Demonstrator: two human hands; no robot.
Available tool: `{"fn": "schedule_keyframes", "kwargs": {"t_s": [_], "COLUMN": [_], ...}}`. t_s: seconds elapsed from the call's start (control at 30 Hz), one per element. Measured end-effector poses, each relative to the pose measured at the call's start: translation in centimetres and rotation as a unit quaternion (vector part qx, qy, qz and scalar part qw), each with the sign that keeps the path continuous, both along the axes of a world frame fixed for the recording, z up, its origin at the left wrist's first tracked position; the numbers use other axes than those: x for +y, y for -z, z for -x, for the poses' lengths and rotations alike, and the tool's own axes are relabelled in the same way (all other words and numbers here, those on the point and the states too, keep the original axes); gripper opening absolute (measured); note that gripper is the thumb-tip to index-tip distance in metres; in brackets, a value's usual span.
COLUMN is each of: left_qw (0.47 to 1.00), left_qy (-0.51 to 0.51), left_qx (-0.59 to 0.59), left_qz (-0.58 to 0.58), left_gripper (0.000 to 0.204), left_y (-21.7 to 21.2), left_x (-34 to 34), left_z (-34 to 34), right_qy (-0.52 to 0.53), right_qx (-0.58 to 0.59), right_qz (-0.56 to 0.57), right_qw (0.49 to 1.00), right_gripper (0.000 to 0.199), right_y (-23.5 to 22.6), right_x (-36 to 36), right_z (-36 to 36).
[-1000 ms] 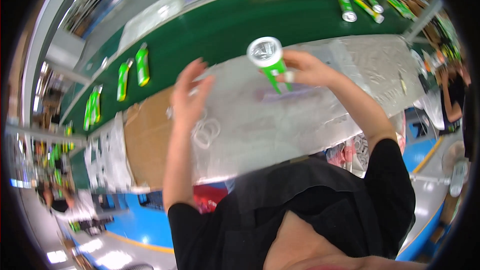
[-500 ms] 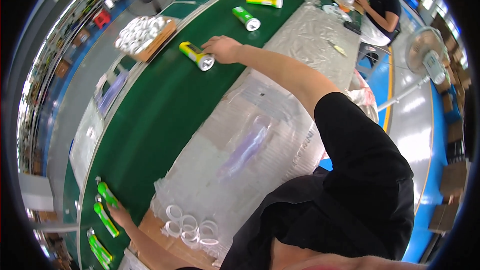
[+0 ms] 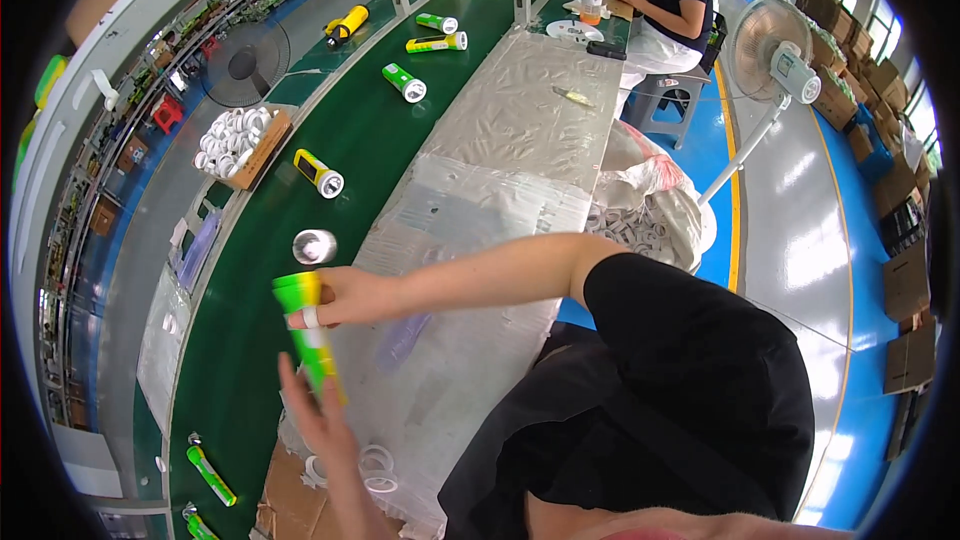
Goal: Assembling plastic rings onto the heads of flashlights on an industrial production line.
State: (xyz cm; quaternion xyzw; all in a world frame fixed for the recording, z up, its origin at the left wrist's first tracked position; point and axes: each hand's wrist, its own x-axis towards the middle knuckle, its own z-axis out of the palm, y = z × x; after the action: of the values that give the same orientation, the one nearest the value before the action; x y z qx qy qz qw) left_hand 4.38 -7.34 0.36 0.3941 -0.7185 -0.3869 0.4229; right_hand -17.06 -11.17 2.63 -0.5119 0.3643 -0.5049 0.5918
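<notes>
My right hand (image 3: pixel 350 297) grips a green and yellow flashlight (image 3: pixel 291 292), tilted over the near edge of the belt. A white band shows at its fingers. Just past the flashlight's far end is a blurred, silvery round piece (image 3: pixel 315 246); whether the two are joined I cannot tell. Below, my left hand (image 3: pixel 318 428) has its fingers stretched out beside the flashlight's lower end; motion blur hides whether they touch. A yellow and black flashlight (image 3: pixel 318 173) lies farther along the belt, and a green one (image 3: pixel 211 474) lies at the near left.
The green conveyor belt (image 3: pixel 240 380) curves past a plastic-covered table (image 3: pixel 480 180). White rings (image 3: pixel 376 460) lie on cardboard by my left forearm. A box of white rings (image 3: pixel 262 153) stands across the belt. Right are a sack (image 3: pixel 660 195), a fan (image 3: pixel 770 50) and a seated person (image 3: pixel 672 0).
My right hand has drawn back from the yellow flashlight and now holds a green one. The left hand has risen from the near-left flashlights, where one fewer lies. The view has shifted.
</notes>
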Motion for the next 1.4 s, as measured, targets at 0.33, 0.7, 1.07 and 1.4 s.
{"fn": "schedule_keyframes", "kwargs": {"t_s": [0.33,0.7,1.07,1.4], "left_qw": [0.99,0.986,0.991,0.97], "left_qy": [0.018,0.012,0.046,0.09], "left_qx": [0.141,0.161,0.121,-0.035], "left_qz": [0.016,0.036,0.038,0.225], "left_gripper": [0.062,0.029,0.021,0.028], "left_y": [-0.8,-1.3,-2.1,-1.0], "left_x": [4.3,7.4,10.4,9.4], "left_z": [4.2,3.0,-0.4,4.8], "right_qy": [-0.17,-0.244,-0.308,-0.233], "right_qx": [-0.108,-0.008,0.006,-0.06], "right_qz": [-0.061,-0.042,-0.073,-0.121], "right_qw": [0.978,0.969,0.949,0.963], "right_gripper": [0.032,0.039,0.046,0.051], "right_y": [-0.1,0.4,1.8,3.5], "right_x": [12.8,15.3,15.7,16.0], "right_z": [0.4,-0.4,-1.1,0.1]}}
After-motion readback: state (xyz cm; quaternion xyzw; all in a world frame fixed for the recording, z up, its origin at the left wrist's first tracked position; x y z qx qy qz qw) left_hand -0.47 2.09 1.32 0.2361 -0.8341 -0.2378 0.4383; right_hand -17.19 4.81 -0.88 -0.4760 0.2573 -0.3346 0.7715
